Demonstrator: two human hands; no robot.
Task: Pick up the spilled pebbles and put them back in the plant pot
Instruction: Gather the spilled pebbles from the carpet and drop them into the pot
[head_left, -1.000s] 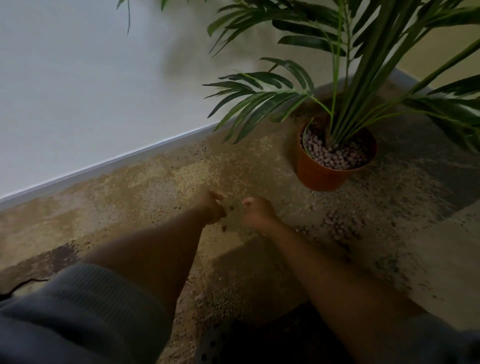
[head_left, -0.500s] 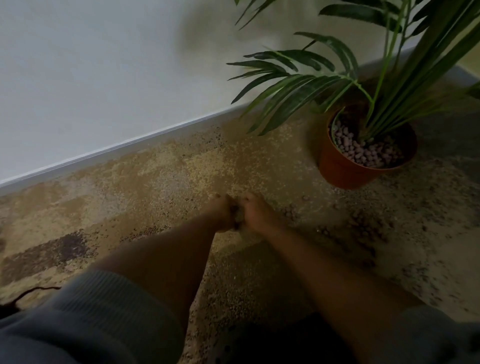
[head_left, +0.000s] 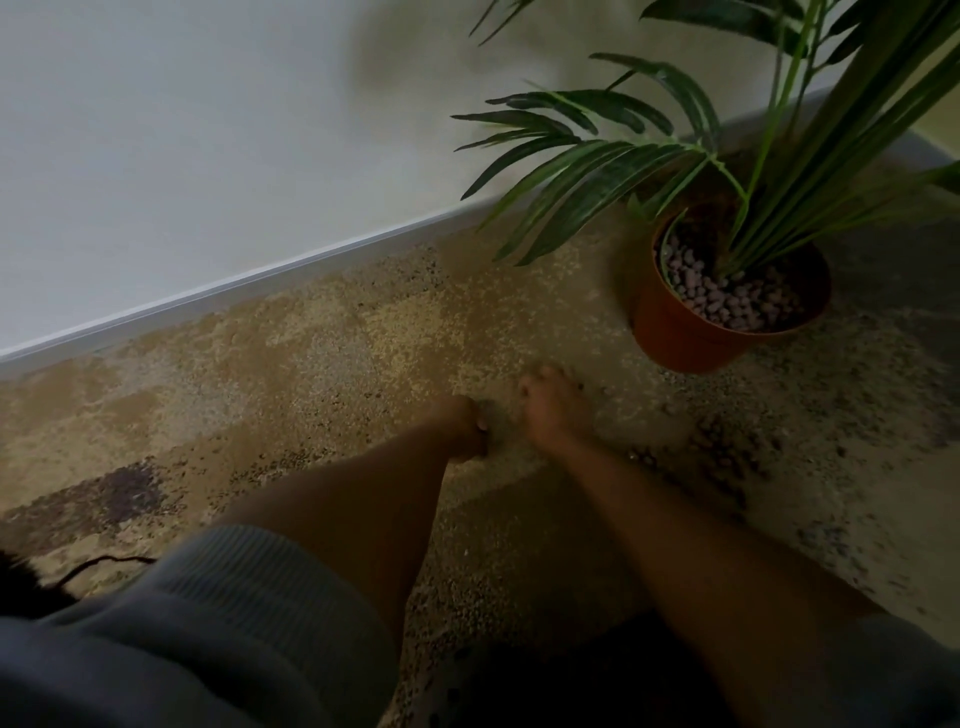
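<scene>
An orange plant pot (head_left: 675, 338) stands on the carpet at the right, topped with grey-pink pebbles (head_left: 727, 299) around a green palm (head_left: 597, 171). Spilled pebbles (head_left: 727, 460) lie scattered on the carpet below the pot, to the right of my right forearm. My left hand (head_left: 464, 428) rests low on the carpet with its fingers curled under. My right hand (head_left: 550, 408) is just right of it, blurred, with its fingers bent, a short way from the pot's base. Whether either hand holds pebbles is hidden.
A white wall and skirting board (head_left: 234, 291) run diagonally behind the hands. Palm fronds hang over the carpet left of the pot. A thin dark cable (head_left: 104, 564) lies at the lower left. My grey sleeves fill the bottom corners.
My hands came together over a few loose pebbles between them, then the right hand drew away up and to the right, toward the pot. The view shifted left.
</scene>
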